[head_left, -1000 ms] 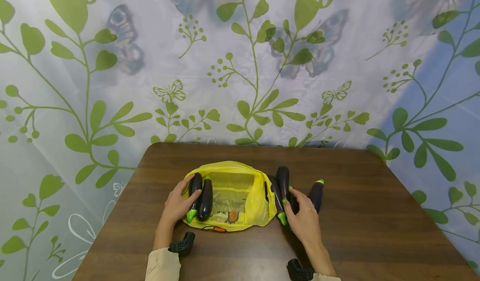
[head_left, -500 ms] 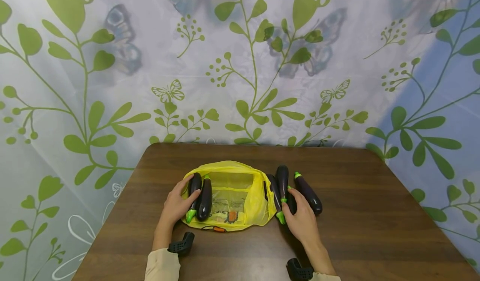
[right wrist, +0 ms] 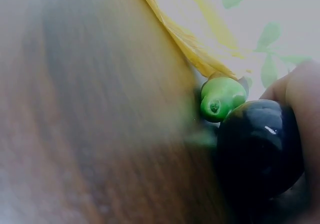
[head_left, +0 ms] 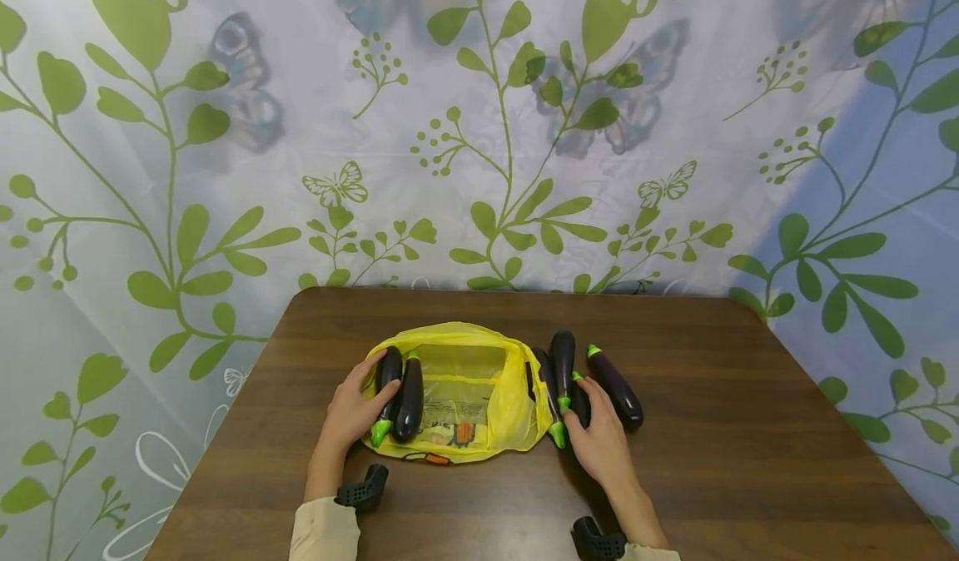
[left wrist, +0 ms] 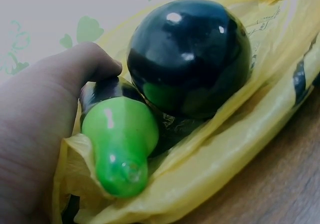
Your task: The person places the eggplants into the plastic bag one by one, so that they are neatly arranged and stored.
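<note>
My left hand grips a dark purple eggplant at the left side of an open yellow plastic bag. Its green stem end points toward me in the left wrist view. Beside it in the bag lies a second eggplant, round end nearest. To the right of the bag, my right hand holds an eggplant, its glossy round end facing the right wrist camera. Two more eggplants lie just left of that hand, one upper eggplant and one against the bag.
Another eggplant lies slantwise on the brown wooden table, just right of the right hand. Behind the table hangs a curtain printed with leaves and butterflies. Both wrists carry black camera mounts.
The eggplant to the right of my right hand has swung round; its green end, formerly at upper right, now points to upper left. Both hands stay nearly in place.
</note>
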### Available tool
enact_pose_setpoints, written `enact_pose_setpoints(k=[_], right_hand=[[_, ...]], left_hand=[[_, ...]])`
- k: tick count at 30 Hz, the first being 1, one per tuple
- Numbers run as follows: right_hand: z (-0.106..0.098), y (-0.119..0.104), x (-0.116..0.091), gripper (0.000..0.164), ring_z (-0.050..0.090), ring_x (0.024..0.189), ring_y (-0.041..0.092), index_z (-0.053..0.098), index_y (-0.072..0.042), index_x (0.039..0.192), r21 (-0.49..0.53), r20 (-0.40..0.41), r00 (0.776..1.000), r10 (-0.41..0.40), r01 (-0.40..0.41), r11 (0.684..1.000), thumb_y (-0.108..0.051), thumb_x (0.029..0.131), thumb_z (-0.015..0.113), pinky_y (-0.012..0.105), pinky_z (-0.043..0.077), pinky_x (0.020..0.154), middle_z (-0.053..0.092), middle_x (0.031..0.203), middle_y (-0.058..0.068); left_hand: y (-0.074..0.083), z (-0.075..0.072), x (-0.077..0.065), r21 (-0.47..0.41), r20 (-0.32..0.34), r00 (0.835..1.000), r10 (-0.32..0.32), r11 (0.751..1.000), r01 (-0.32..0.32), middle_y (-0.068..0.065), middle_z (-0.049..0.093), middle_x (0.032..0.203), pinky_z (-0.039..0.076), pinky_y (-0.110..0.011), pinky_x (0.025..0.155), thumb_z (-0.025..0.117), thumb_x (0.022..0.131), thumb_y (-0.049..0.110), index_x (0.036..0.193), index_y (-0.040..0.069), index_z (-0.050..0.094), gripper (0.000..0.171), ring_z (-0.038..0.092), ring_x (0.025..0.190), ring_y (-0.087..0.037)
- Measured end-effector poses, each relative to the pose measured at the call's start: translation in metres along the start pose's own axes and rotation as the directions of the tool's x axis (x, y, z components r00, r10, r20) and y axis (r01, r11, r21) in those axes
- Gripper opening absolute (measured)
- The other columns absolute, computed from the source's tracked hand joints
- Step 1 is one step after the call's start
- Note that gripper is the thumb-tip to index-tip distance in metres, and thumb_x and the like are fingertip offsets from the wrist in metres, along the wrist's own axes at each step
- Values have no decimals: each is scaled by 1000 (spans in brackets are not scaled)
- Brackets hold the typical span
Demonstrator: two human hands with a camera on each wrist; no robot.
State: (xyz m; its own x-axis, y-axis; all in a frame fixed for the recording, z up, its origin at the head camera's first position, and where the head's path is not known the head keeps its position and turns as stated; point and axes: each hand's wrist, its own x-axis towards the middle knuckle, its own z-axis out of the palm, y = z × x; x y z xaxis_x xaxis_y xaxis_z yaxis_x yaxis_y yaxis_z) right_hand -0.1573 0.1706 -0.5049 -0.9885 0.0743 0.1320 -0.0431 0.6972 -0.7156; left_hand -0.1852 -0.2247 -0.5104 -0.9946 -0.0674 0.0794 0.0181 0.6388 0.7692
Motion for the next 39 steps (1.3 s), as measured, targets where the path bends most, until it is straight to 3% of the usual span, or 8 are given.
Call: enact_pose_setpoints(k=[10, 18, 29, 39], right_hand=[[-1, -1, -1, 57, 36, 150, 39, 46, -7, 153, 27, -30, 1000, 5, -4, 1000, -15, 98, 58, 60, 34, 118, 39, 162, 16], [0, -3, -3, 56, 41, 147, 38, 51, -6, 150, 29, -109, 994, -24, 27, 999, -13, 95, 61, 59, 38, 115, 45, 159, 14], [1, -3, -3, 57, 52, 136, 43, 54, -4, 145, 27, -235, 969, -79, 88, 996, -11, 90, 68, 61, 44, 108, 56, 146, 22], [1, -4, -4, 58, 61, 125, 41, 53, -10, 147, 29, -214, 976, -40, 48, 998, -17, 92, 71, 59, 51, 99, 59, 145, 19]], left_hand=[[-1, 0, 0, -22, 10, 1000, 9, 1000, -9, -17, 39, 163, 29, -77, 111, 66, 100, 48, 159, 26, 42, 67, 39, 147, -47], [-1, 2, 0, -27, 11, 1000, 12, 1000, -11, -17, 38, 163, 30, -75, 112, 66, 99, 49, 159, 26, 42, 68, 38, 147, -47], [-1, 2, 0, -25, 5, 1000, 9, 1000, -9, -18, 39, 163, 30, -76, 111, 67, 99, 48, 158, 26, 43, 68, 39, 146, -47], [-2, 1, 0, -8, -12, 1000, 16, 1000, -16, -18, 41, 162, 31, -78, 109, 67, 98, 48, 157, 26, 44, 67, 41, 145, -48]])
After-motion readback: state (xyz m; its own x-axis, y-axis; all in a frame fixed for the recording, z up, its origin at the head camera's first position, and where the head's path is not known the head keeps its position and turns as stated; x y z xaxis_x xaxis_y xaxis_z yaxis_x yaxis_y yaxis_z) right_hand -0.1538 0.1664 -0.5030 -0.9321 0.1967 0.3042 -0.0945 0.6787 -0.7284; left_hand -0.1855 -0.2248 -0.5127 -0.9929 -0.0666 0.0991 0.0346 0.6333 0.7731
